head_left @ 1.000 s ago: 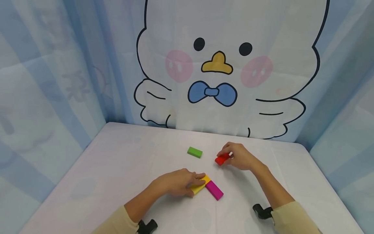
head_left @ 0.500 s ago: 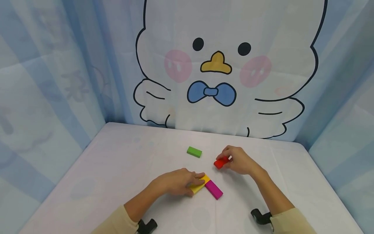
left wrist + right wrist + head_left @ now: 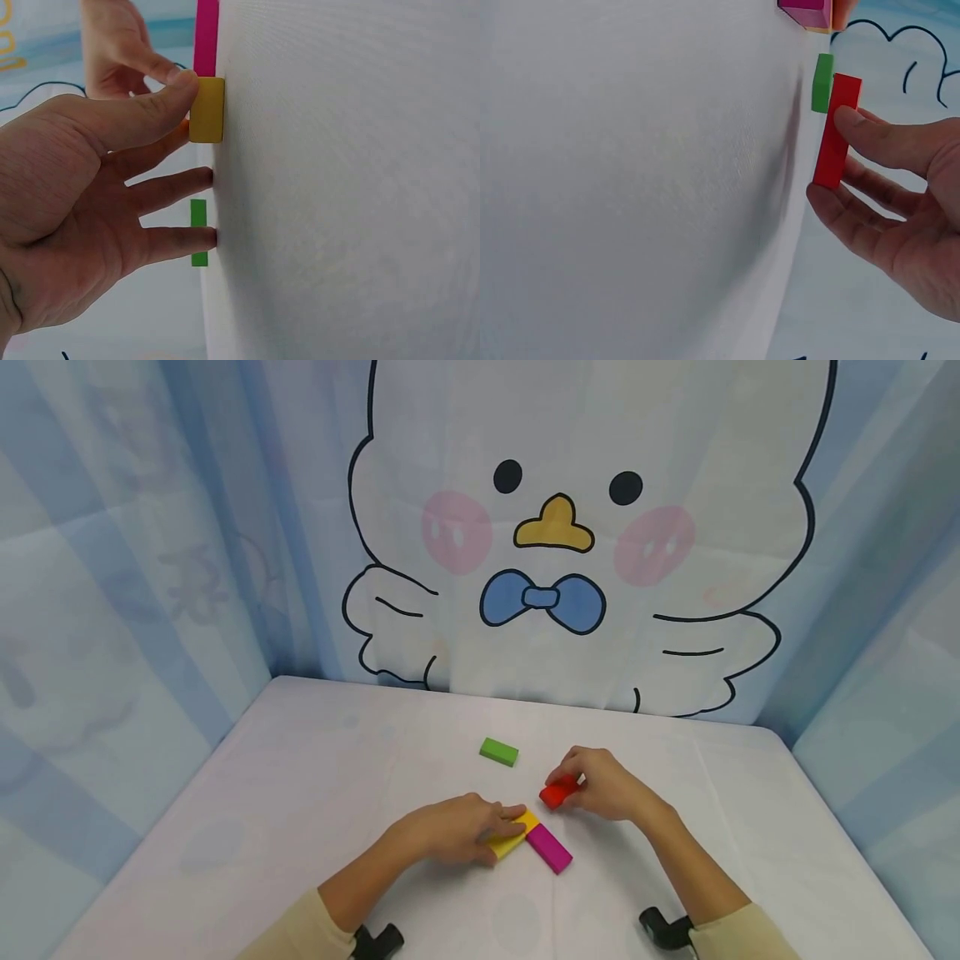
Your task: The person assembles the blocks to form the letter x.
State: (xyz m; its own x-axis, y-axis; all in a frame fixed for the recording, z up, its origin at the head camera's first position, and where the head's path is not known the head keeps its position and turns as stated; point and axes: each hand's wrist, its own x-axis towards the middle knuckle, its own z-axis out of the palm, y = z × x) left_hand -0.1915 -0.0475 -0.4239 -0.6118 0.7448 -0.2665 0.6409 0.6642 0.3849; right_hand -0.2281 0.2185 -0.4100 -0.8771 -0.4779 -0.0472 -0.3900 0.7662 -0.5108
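Observation:
My left hand (image 3: pixel 461 828) lies over a yellow block (image 3: pixel 507 845) on the table, pinching it between thumb and fingers. In the left wrist view the thumb presses the near end of this yellow block (image 3: pixel 208 110), and other fingertips reach down to the white surface. A magenta block (image 3: pixel 550 848) meets the yellow one's far end at an angle. To the right and behind, my right hand (image 3: pixel 603 783) grips a red block (image 3: pixel 559 792). The right wrist view has the thumb across the red block's face (image 3: pixel 838 131), fingers behind and under it, close over the table.
Farther back on the white table (image 3: pixel 337 760) lies a green block (image 3: pixel 498 752), apart from the others. A curtain with a cartoon bird (image 3: pixel 558 652) hangs behind the table, and curtains (image 3: pixel 112 610) flank both sides. Black wrist mounts (image 3: pixel 666 929) stick out by the sleeves.
My right hand has brought the red block nearer to me and slightly left, closer to the yellow and magenta blocks. The left hand and the other blocks stay in place.

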